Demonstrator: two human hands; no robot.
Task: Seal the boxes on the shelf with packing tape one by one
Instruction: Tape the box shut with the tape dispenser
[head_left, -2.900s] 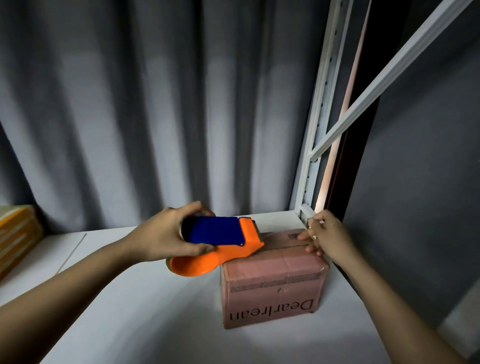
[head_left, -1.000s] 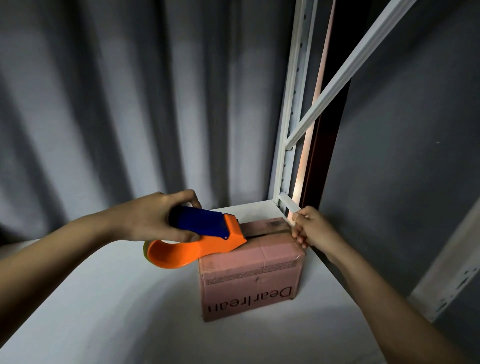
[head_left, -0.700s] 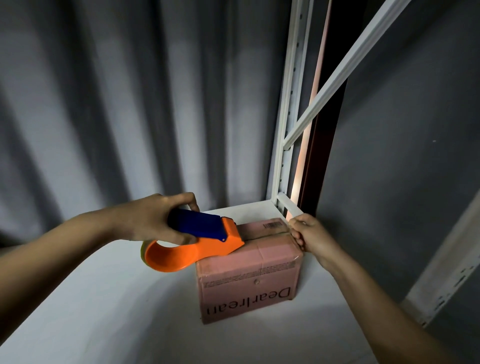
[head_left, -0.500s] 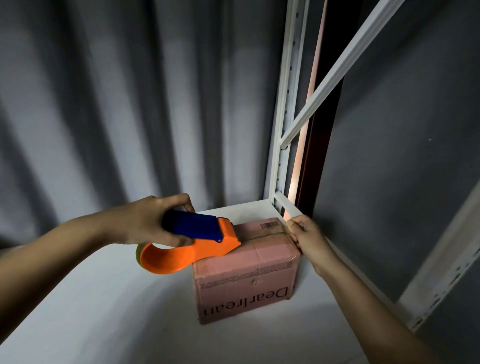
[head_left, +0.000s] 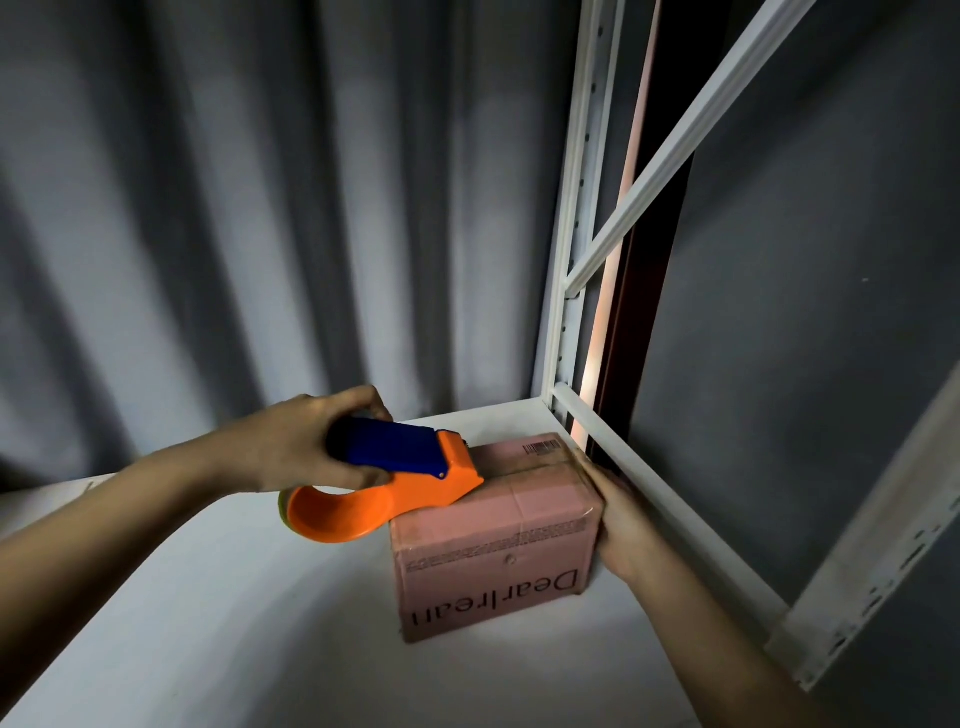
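A small pink cardboard box (head_left: 498, 566) printed "Dearlrean" upside down stands on the white shelf (head_left: 208, 623), near its right rear corner. My left hand (head_left: 306, 441) grips the blue handle of an orange tape dispenser (head_left: 410, 483), whose front end rests on the box's top left edge. My right hand (head_left: 618, 525) presses flat against the box's right side, fingers wrapped round its far right corner. A strip of tape runs across the top of the box.
White metal shelf uprights (head_left: 576, 208) and a diagonal brace (head_left: 691, 130) rise just behind and right of the box. A low white rail (head_left: 660, 499) bounds the shelf's right edge. Grey curtain folds (head_left: 260, 208) hang behind.
My right hand has slid from the box's top far corner down onto its right side. The dispenser has stayed on the box's top left edge; the camera view has shifted slightly.
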